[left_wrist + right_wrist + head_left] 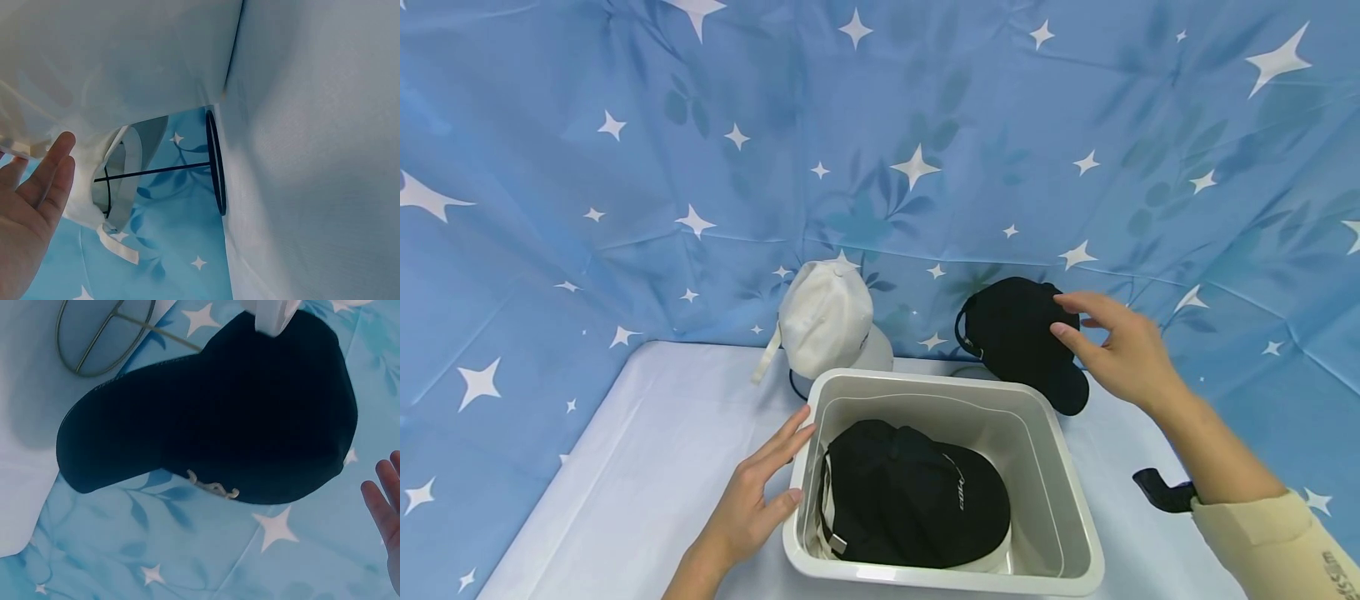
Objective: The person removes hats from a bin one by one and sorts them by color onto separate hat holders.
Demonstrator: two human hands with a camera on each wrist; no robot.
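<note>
My left hand [747, 496] rests against the left rim of a pale grey plastic bin [1078, 517], its fingers straight. Inside the bin lies a black cap [910, 492] with white lettering on the front, over something pale whose edge peeks out below. At the back right, a second black cap [1018, 333] sits raised on a wire stand [131, 317]. My right hand [1123, 350] is beside that cap, thumb and fingers spread and relaxed. In the right wrist view, a gap separates the fingers [381, 500] from the cap, which has a metallic ornament.
Behind the bin's left corner, a white cap [827, 321] hangs on a stand with a black ring base [215, 162]. A white-covered table [662, 467] lies under everything. Blue cloth [880, 200] with white stars rises behind. A black mount [1165, 492] is strapped at my right wrist.
</note>
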